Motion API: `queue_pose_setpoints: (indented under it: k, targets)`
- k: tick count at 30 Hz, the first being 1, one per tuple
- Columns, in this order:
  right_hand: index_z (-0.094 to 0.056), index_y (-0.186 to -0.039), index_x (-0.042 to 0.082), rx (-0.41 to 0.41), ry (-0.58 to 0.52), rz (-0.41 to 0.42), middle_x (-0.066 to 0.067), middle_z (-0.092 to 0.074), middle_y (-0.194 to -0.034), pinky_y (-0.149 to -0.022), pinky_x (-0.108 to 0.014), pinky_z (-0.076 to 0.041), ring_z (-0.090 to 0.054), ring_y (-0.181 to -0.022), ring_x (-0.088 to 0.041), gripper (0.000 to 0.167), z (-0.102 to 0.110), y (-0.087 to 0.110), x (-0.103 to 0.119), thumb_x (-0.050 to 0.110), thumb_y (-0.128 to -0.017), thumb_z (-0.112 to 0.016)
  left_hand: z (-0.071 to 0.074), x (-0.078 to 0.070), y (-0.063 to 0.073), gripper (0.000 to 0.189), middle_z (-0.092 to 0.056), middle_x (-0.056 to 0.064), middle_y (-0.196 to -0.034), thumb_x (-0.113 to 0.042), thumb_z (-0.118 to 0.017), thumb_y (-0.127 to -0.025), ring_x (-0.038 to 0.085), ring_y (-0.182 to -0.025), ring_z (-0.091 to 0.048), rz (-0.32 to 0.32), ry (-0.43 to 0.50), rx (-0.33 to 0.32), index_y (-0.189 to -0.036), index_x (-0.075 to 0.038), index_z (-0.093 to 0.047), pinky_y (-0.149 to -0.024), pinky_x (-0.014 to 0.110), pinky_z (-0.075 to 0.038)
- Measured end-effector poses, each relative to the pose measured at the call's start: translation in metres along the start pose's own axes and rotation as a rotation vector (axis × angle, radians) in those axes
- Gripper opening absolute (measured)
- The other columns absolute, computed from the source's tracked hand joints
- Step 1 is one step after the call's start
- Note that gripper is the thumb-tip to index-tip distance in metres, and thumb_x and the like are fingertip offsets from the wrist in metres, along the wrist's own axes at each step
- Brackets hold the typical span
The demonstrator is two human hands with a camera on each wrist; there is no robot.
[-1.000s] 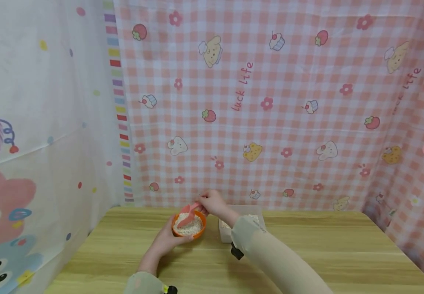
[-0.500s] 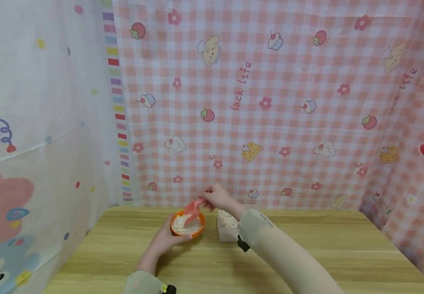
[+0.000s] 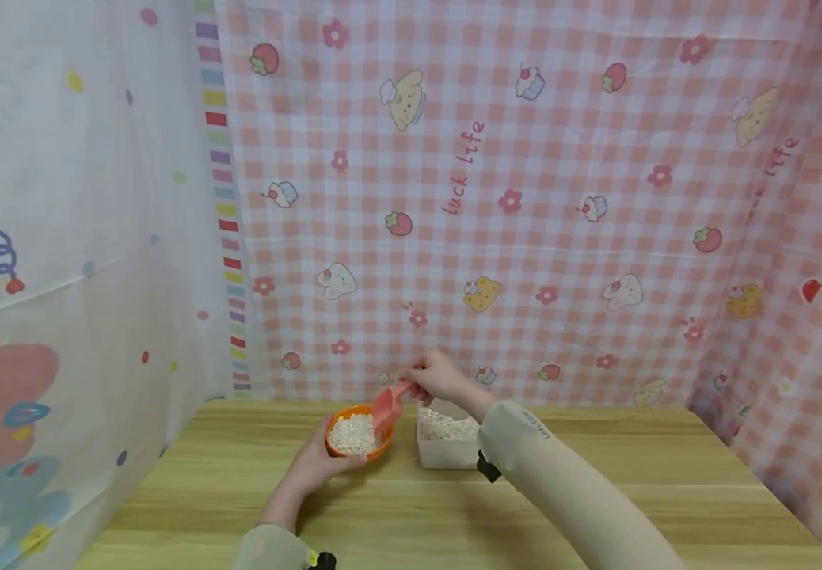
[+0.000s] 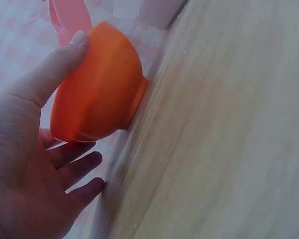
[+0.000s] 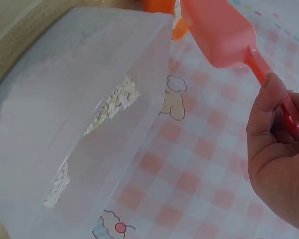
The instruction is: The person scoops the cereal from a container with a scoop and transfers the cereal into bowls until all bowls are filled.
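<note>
An orange bowl [image 3: 382,450] of pale oat flakes [image 3: 352,435] stands on the wooden table. My left hand [image 3: 313,465] holds it, thumb at the rim and fingers on the opposite side; in the left wrist view the bowl [image 4: 99,84] hides part of those fingers. By its handle, my right hand [image 3: 441,378] grips a pink scoop [image 3: 388,406], which tilts down over the bowl's right edge. The right wrist view shows the scoop's underside [image 5: 222,37], so its inside is hidden there. Right of the bowl stands a whitish rectangular box [image 3: 445,455] holding more flakes [image 3: 447,427].
The wooden table [image 3: 397,522] ends at a pink checked cloth [image 3: 496,237] hung behind it. A white patterned cloth [image 3: 126,317] hangs at the left. My right forearm [image 3: 582,483] passes in front of part of the box.
My right hand has lifted the scoop up and to the right, from over the bowl's middle to its right edge. More of the box shows. The left hand still holds the bowl.
</note>
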State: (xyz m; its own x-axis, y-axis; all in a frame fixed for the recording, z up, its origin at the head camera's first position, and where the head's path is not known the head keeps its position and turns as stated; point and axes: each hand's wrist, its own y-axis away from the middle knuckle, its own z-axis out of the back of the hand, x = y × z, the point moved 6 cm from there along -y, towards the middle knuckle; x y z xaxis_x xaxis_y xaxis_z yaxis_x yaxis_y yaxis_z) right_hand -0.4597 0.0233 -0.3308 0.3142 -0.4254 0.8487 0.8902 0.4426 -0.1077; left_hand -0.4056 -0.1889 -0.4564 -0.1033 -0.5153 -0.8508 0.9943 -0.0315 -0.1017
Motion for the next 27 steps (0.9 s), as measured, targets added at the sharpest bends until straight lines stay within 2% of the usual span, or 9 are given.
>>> queue_pose_setpoints:
  k: [6, 10, 13, 16, 20, 23, 27]
  targets:
    - [-0.071, -0.095, -0.006, -0.006, -0.01, 0.002, -0.013, -0.063, -0.066, -0.048, -0.029, -0.054, -0.054, -0.05, -0.013, 0.023, 0.013, 0.005, -0.004, 0.011, -0.098, -0.055, 0.0, -0.002, -0.001, 0.114, -0.031, 0.031, -0.149, -0.043, -0.085, -0.072, 0.047, -0.135, -0.031, -0.011, -0.018, 0.004, -0.152, 0.004, -0.018, -0.107, 0.062, -0.028]
    - [-0.068, -0.101, -0.01, -0.026, -0.038, -0.021, -0.011, -0.062, -0.066, -0.048, -0.026, -0.052, -0.054, -0.052, -0.013, 0.025, 0.028, 0.009, -0.011, 0.009, -0.099, -0.052, 0.001, -0.005, -0.002, 0.115, -0.028, 0.032, -0.15, -0.039, -0.085, -0.073, 0.048, -0.136, -0.028, -0.037, -0.016, 0.018, -0.151, 0.006, -0.014, -0.109, 0.061, -0.026]
    - [-0.066, -0.102, -0.01, -0.058, -0.074, -0.04, -0.008, -0.06, -0.064, -0.048, -0.024, -0.051, -0.054, -0.052, -0.011, 0.025, 0.042, 0.013, -0.018, 0.009, -0.099, -0.051, 0.004, -0.012, -0.005, 0.114, -0.025, 0.032, -0.151, -0.037, -0.083, -0.075, 0.047, -0.138, -0.026, -0.066, -0.011, 0.019, -0.152, 0.005, -0.012, -0.109, 0.061, -0.024]
    - [-0.066, -0.103, -0.009, -0.079, -0.099, -0.048, -0.008, -0.06, -0.066, -0.049, -0.023, -0.05, -0.054, -0.054, -0.011, 0.026, 0.058, 0.02, -0.024, 0.012, -0.1, -0.051, 0.006, -0.027, -0.01, 0.11, -0.022, 0.029, -0.154, -0.039, -0.081, -0.077, 0.047, -0.139, -0.023, -0.081, -0.017, 0.016, -0.154, -0.001, -0.012, -0.109, 0.061, -0.023]
    - [-0.064, -0.11, -0.011, -0.092, -0.129, -0.069, -0.01, -0.061, -0.068, -0.051, -0.024, -0.05, -0.054, -0.054, -0.013, 0.029, 0.075, 0.033, -0.032, 0.014, -0.101, -0.051, 0.005, -0.053, -0.014, 0.104, -0.023, 0.02, -0.157, -0.046, -0.078, -0.079, 0.044, -0.14, -0.023, -0.106, -0.024, 0.021, -0.156, -0.011, -0.016, -0.107, 0.063, -0.027]
    - [-0.063, -0.113, -0.011, -0.103, -0.141, -0.091, -0.01, -0.062, -0.069, -0.052, -0.025, -0.051, -0.055, -0.055, -0.014, 0.03, 0.085, 0.041, -0.04, 0.014, -0.101, -0.051, -0.002, -0.073, -0.015, 0.1, -0.026, 0.014, -0.157, -0.05, -0.075, -0.08, 0.041, -0.141, -0.024, -0.13, -0.015, 0.032, -0.156, -0.016, -0.019, -0.107, 0.063, -0.027]
    - [-0.062, -0.115, -0.011, -0.112, -0.127, -0.11, -0.01, -0.063, -0.071, -0.054, -0.026, -0.051, -0.056, -0.057, -0.014, 0.031, 0.099, 0.051, -0.05, 0.014, -0.101, -0.051, -0.018, -0.097, -0.017, 0.093, -0.028, 0.016, -0.156, -0.042, -0.075, -0.083, 0.039, -0.142, -0.023, -0.168, 0.031, 0.046, -0.155, -0.014, -0.024, -0.11, 0.061, -0.024]
